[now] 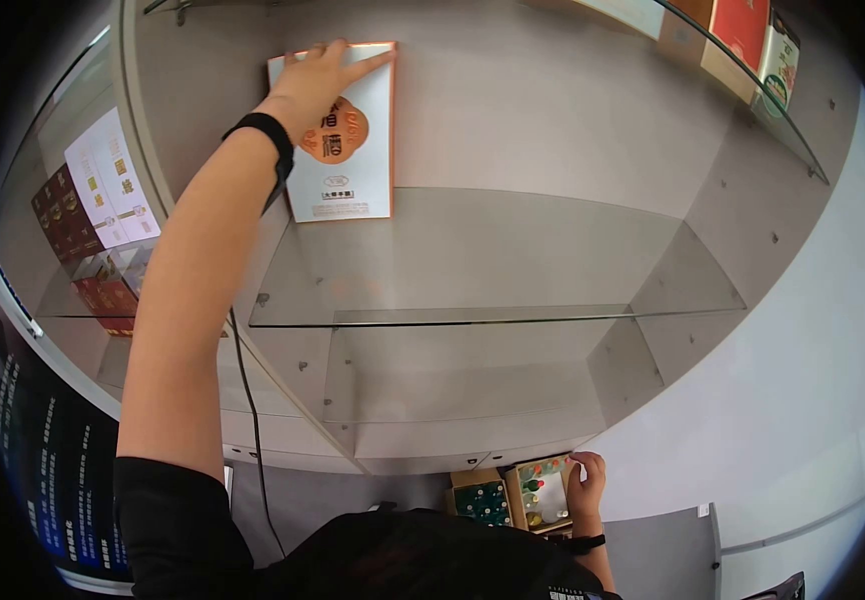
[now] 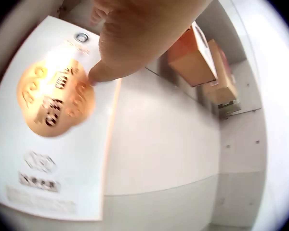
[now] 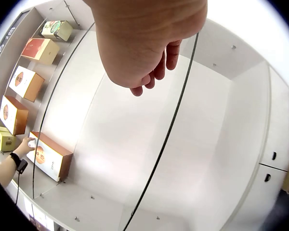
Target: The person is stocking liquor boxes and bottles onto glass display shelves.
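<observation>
White box (image 1: 353, 150) against left hand (image 1: 311, 85)

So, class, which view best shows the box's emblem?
The left wrist view: the emblem is largest, nearly whole, despite glare. In the head view, the left hand partly covers it; the right wrist view shows it small.

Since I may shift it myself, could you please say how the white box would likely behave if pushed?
The white box probably stays stiff, given its crisp, straight edges. It may slide readily on the smooth glass shelf. Standing taller than wide, it might tip if pushed high.
</observation>
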Available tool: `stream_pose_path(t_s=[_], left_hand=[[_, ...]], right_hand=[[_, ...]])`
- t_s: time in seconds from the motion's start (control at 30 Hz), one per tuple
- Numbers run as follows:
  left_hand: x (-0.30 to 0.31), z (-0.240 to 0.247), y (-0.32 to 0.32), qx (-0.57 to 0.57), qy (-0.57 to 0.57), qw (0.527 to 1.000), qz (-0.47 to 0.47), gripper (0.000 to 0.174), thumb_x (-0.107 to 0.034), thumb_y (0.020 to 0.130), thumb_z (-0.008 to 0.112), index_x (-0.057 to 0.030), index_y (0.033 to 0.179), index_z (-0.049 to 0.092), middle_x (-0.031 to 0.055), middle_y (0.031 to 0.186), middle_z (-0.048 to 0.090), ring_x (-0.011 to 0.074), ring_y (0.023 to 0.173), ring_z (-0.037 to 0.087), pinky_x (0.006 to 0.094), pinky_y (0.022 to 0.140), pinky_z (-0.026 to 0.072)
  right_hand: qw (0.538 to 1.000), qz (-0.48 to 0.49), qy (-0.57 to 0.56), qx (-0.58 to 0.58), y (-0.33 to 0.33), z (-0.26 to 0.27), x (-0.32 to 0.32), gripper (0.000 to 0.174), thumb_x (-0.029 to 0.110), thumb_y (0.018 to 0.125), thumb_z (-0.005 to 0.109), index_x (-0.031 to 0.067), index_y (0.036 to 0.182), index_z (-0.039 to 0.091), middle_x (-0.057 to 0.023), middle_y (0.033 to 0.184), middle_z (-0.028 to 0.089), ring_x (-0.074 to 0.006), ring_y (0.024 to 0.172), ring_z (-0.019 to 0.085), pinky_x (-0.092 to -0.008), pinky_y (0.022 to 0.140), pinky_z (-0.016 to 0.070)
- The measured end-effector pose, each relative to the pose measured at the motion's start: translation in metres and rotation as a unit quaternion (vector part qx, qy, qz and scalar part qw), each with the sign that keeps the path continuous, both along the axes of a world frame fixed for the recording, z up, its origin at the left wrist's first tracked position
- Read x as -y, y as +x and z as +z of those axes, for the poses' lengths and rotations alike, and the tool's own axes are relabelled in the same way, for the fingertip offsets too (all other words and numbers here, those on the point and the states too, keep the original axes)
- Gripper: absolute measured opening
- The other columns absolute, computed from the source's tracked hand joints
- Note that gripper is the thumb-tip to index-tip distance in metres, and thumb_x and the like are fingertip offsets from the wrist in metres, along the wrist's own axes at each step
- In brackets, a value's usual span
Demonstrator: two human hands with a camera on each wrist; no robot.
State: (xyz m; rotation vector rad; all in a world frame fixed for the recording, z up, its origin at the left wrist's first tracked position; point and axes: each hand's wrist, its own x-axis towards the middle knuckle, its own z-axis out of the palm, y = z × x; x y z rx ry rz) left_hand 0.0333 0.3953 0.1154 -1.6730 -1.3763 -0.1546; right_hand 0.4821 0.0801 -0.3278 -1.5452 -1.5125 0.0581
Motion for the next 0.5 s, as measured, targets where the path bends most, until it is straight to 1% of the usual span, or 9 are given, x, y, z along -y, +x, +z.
stream_pose_path(t_s=[0.07,0.1,0.2,0.27,0.33,0.37,0.4,0.47,0.5], left_hand=[[0.004,0.003,0.001,0.002,-0.007,1.000,0.021,0.118,0.009,0.064,0.076,-0.0456,0.149,0.014,0.0110,0.139,0.040,0.0270,0.126,0.048,0.0340,0.094,0.0567],[0.006,0.004,0.003,0.006,-0.013,0.999,0.032,0.117,0.006,0.064,0.078,-0.0454,0.149,0.015,0.0106,0.140,0.039,0.0270,0.128,0.046,0.0351,0.094,0.0568],[-0.005,-0.002,0.002,0.018,-0.009,0.999,0.032,0.114,0.003,0.066,0.078,-0.0456,0.149,0.016,0.0105,0.145,0.035,0.0281,0.132,0.042,0.0377,0.100,0.0527],[-0.003,-0.005,0.005,0.008,0.035,0.999,0.021,0.111,0.003,0.070,0.076,-0.0444,0.149,0.015,0.0104,0.151,0.029,0.0301,0.137,0.036,0.0400,0.107,0.0457],[0.007,-0.010,0.015,0.021,0.050,0.998,0.031,0.097,0.006,0.072,0.072,-0.0356,0.148,0.028,0.0118,0.154,0.025,0.0325,0.139,0.033,0.0419,0.110,0.0412],[0.009,-0.016,0.020,0.001,0.054,0.998,0.016,0.087,0.005,0.072,0.071,-0.0296,0.144,0.037,0.0131,0.153,0.027,0.0334,0.139,0.033,0.0427,0.108,0.0416],[0.011,-0.024,0.024,-0.019,0.058,0.998,0.002,0.076,0.005,0.072,0.070,-0.0237,0.139,0.047,0.0144,0.152,0.029,0.0342,0.139,0.033,0.0436,0.107,0.0421],[0.012,-0.052,0.034,0.025,0.088,0.980,-0.179,0.054,0.003,0.072,0.069,-0.0148,0.122,0.061,0.0164,0.149,0.034,0.0359,0.137,0.036,0.0436,0.105,0.0419],[0.024,-0.060,0.045,0.042,0.072,0.973,-0.217,0.048,0.002,0.074,0.067,-0.0132,0.119,0.062,0.0164,0.145,0.040,0.0353,0.135,0.039,0.0429,0.105,0.0423]], right_hand=[[1.000,0.007,-0.006,-0.007,0.001,0.000,0.003,0.024,-0.011,0.076,0.055,0.0045,0.090,0.066,-0.0124,0.093,0.062,-0.0307,0.093,0.059,-0.0371,0.084,0.0477],[1.000,0.003,-0.008,-0.010,0.002,-0.002,0.005,0.024,-0.011,0.076,0.055,0.0045,0.090,0.066,-0.0124,0.093,0.062,-0.0307,0.093,0.059,-0.0371,0.084,0.0477],[1.000,0.008,0.000,-0.001,0.009,-0.009,0.012,0.025,-0.013,0.075,0.055,0.0043,0.089,0.065,-0.0125,0.093,0.062,-0.0306,0.091,0.060,-0.0373,0.083,0.0482],[1.000,0.010,-0.025,-0.008,0.012,-0.011,0.018,0.022,-0.011,0.077,0.055,0.0037,0.089,0.065,-0.0131,0.093,0.062,-0.0308,0.091,0.060,-0.0372,0.082,0.0485],[0.999,0.018,-0.040,-0.022,0.013,-0.012,0.020,0.020,-0.010,0.078,0.055,0.0033,0.088,0.065,-0.0138,0.091,0.063,-0.0318,0.090,0.061,-0.0373,0.081,0.0488],[0.998,0.016,-0.062,-0.030,0.012,-0.011,0.025,0.020,-0.009,0.078,0.055,0.0035,0.088,0.065,-0.0141,0.091,0.063,-0.0323,0.090,0.061,-0.0374,0.081,0.0489],[0.997,0.022,-0.073,-0.025,0.012,-0.013,0.029,0.020,-0.009,0.078,0.055,0.0039,0.088,0.066,-0.0142,0.091,0.063,-0.0328,0.089,0.061,-0.0378,0.081,0.0491],[0.995,0.032,-0.095,-0.019,0.014,-0.022,0.035,0.020,-0.008,0.078,0.055,0.0050,0.089,0.067,-0.0151,0.092,0.064,-0.0345,0.090,0.061,-0.0395,0.081,0.0494],[0.994,0.027,-0.099,-0.024,0.013,-0.026,0.036,0.020,-0.008,0.078,0.055,0.0050,0.089,0.067,-0.0151,0.092,0.064,-0.0345,0.090,0.061,-0.0395,0.081,0.0494]])
